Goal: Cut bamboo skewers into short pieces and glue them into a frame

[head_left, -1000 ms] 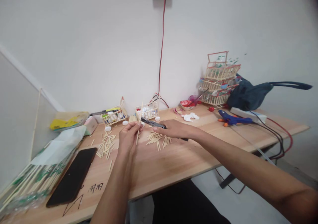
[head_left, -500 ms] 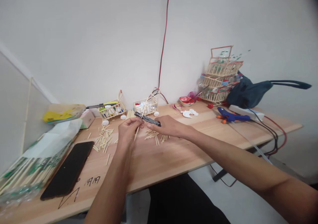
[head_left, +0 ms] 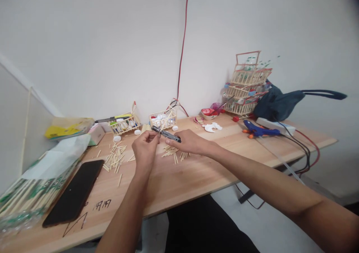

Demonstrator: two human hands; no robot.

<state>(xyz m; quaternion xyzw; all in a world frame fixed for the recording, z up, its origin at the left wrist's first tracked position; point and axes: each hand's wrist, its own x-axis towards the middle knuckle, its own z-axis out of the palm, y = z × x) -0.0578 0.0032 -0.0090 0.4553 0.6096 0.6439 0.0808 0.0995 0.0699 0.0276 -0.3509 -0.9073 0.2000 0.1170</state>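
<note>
Nearest, below the hands, the wooden table [head_left: 179,184] ends over pale floor [head_left: 230,210]; the left hand [head_left: 145,146] pinches a thin stick [head_left: 165,123], the right hand [head_left: 190,141] grips dark pliers [head_left: 170,134] crossing it; beyond both, small carts [head_left: 126,128] stand before a white wall [head_left: 112,51]

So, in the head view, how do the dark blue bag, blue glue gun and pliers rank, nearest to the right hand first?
1. Pliers: held in the right hand.
2. Blue glue gun: off to the right.
3. Dark blue bag: beyond it, right side.
</note>
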